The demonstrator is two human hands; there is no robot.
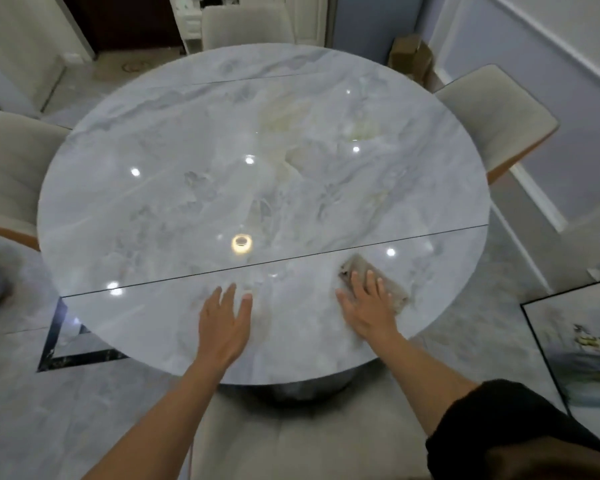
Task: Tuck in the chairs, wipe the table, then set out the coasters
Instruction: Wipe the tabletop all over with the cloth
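Pressing flat: right-hand fingers (369,282) lie straight and slightly spread on a grey-beige cloth (397,297), palm down, nothing gripped. Cloth is a rough oblong on the tabletop, its ends showing beyond the fingertips and off the little-finger side. Some blur at right hand (368,313); contact w/ cloth is clear.

Left-hand fingers (229,296) are straight and close together, thumb out, holding nothing. Left hand (224,327) is palm down over bare tabletop, left of the cloth and apart from it. Full palm contact: cannot tell.

Both hands are on the near segment of a round marble-look table (257,150), short of a dark seam (291,259) crossing the top just beyond the fingertips. Past the seam, a lamp reflection (241,243) sits ahead of the left fingers.

Chairs, 4 no., pale upholstery:
- far chair (246,26), opposite the fingers, back close to rim;
- left chair (7,168), out left of left hand, close against rim;
- right chair (492,119), beyond and right of right hand, angled, close to rim;
- near chair (309,441), below the forearms.

Right arm has a dark sleeve (506,420) pushed up past the forearm. Cardboard box (411,57) is on the floor beyond the table, far right. Framed picture (582,348) is at floor level, right of the right arm.
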